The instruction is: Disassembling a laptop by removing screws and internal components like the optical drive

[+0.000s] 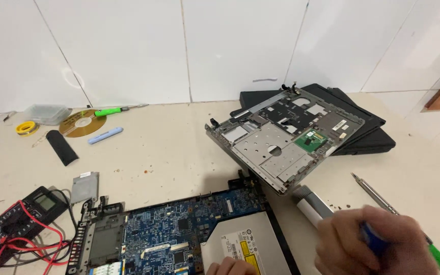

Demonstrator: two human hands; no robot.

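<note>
- Table (179,147): beige top, runs back to a white tiled wall (179,51); the widest bare patch is mid-table, between the tool clutter at far left and the grey palmrest frame (281,147) at right.
- Palmrest frame lies tilted, its far end propped on a black laptop lid (367,132); its near corner sits just beside the laptop base.
- Laptop base (179,234) is at the near edge, blue board exposed, silver optical drive (250,244) in its right bay, cut off by the bottom of the view.
- Left side: multimeter (21,219) with red and black leads, close to the base's left edge. Further back: black bar, blue pen, disc, solder roll, green-handled screwdriver (113,110).
- Right hand (373,244): closed in a fist around a blue-and-green-handled tool (434,254), near the base's right edge. Grey-white cylinder (311,203) pokes out just beyond the knuckles; grip on it unclear. Loose metal shaft (373,191) lies on the table just behind.
- Left hand (235,266): only knuckles show at the bottom edge, resting on the optical drive; how open it is can't be told.
</note>
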